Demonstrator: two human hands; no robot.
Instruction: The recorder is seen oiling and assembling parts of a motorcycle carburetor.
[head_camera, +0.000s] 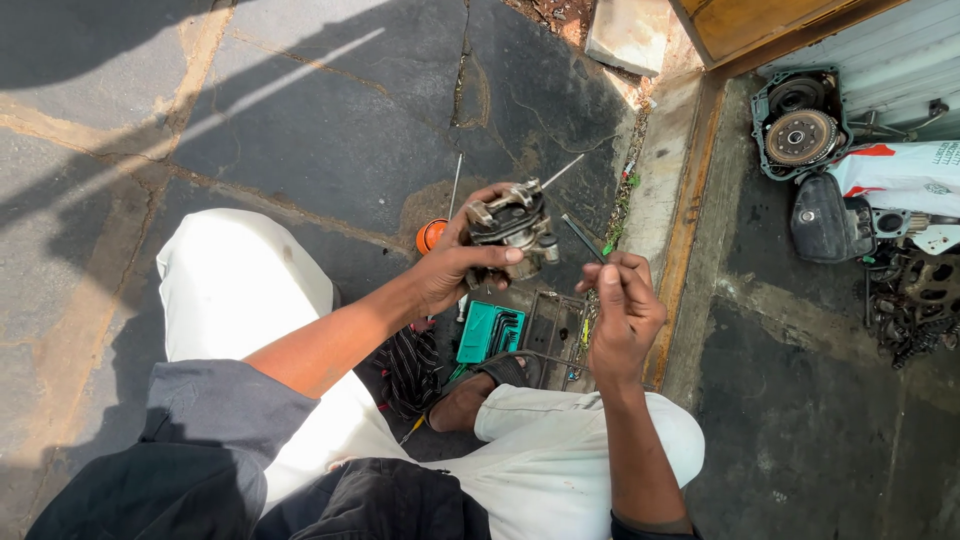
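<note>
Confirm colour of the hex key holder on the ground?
Teal hex key holder, head view.

Low in the middle of the frame a teal plastic case of hex keys (488, 330) lies on the cracked dark stone paving (330, 130), just beside a dark metal grid tray (556, 325). At centre sits a round orange cap (430, 236). At upper right, a round toothed flywheel in its green housing (800, 125) rests above a black engine cover (828, 225) and a white printed sack (905, 175).

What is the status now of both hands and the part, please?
Left hand grips small metal engine part. Right hand holds thin dark tool beside it, tip not yet touching. Nothing between them.
</note>
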